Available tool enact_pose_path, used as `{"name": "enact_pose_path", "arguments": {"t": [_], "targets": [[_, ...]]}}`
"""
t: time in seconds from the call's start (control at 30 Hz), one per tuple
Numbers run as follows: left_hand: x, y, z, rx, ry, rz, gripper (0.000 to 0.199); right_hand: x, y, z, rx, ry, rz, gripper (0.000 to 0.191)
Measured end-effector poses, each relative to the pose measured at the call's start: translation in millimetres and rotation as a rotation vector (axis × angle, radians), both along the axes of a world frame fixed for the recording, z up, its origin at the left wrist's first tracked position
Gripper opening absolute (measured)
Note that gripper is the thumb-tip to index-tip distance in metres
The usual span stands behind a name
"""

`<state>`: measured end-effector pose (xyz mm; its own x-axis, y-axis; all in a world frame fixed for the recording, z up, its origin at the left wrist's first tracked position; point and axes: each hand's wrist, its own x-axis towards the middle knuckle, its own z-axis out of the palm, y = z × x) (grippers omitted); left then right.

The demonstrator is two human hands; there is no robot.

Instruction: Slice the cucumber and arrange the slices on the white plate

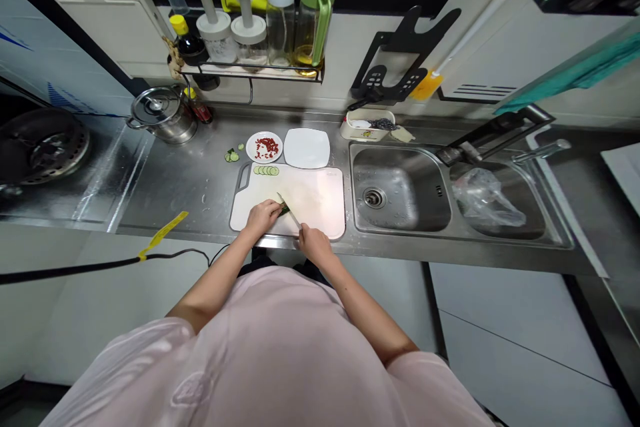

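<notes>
At the steel counter's front edge, left hand pins cucumber on a white cutting board, right hand grips a knife, sink just beside.

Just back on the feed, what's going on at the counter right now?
A person at a stainless steel counter is cutting. Their right hand grips a kitchen knife, its blade against a piece of cucumber that their left hand holds on a white cutting board. Cucumber slices lie near the board's far edge, and a plate of chopped red chili sits beyond.
</notes>
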<state>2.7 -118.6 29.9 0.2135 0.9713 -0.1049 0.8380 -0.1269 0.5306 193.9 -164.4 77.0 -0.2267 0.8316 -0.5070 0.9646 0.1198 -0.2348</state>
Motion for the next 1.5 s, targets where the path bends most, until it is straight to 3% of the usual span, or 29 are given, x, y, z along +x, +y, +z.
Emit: {"name": "enact_pose_path", "arguments": {"t": [0.3, 0.77, 1.3, 1.5], "targets": [[-1.9, 0.7, -2.5, 0.048, -0.02, -0.023, 0.026, 3.5, 0.7, 6.6, -0.026, -0.019, 0.038, 0.024], [-2.0, 3.2, 0.6, 0.007, 0.003, -0.03, 0.026, -3.6, 14.1, -1.6, 0.0, 0.014, 0.057, 0.026], [-3.9, 1.9, -5.5, 0.111, 0.021, -0.059, 0.022, -25.9, 39.2, -12.3, 0.044, 0.048, 0.051, 0.026], [-4.1, 2.6, -6.9, 0.102, 0.021, -0.056, 0.022, -14.5, 27.9, -10.0, 0.041, 0.05, 0.055, 0.024]]}}
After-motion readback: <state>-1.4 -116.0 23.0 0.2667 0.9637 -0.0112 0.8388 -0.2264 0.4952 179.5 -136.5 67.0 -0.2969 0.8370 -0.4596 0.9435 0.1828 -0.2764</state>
